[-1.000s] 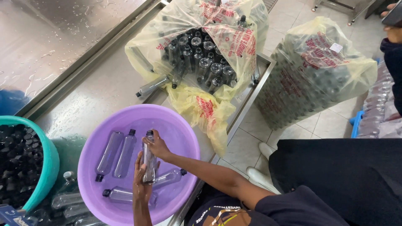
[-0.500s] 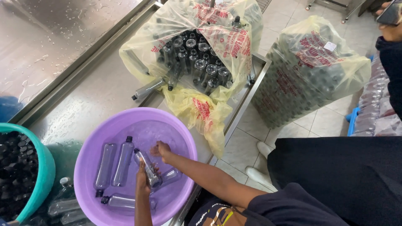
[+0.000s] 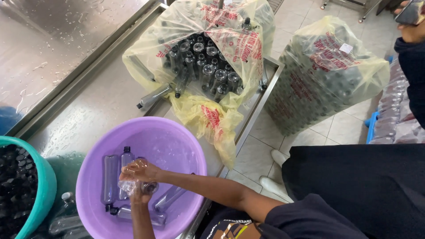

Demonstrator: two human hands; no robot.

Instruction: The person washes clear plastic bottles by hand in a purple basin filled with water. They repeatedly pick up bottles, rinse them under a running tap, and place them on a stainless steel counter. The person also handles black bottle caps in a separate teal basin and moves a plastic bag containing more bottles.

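1. Both hands met over the purple tub (image 3: 177, 137). My right hand (image 3: 141, 170) and left hand (image 3: 136, 191) had their fingers closed around one clear bottle (image 3: 133, 183).
2. A second ago that bottle stood up in the tub. Now it was lifted and lying sideways.
3. More clear bottles (image 3: 110, 177) lay in the tub.
4. Farther off on the wet worktop (image 3: 102, 106), a yellow bag (image 3: 212, 53) held many bottles.

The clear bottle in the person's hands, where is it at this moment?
In the head view, the bottle is low and left of centre, over the purple basin, held between both hands above other bottles lying inside.
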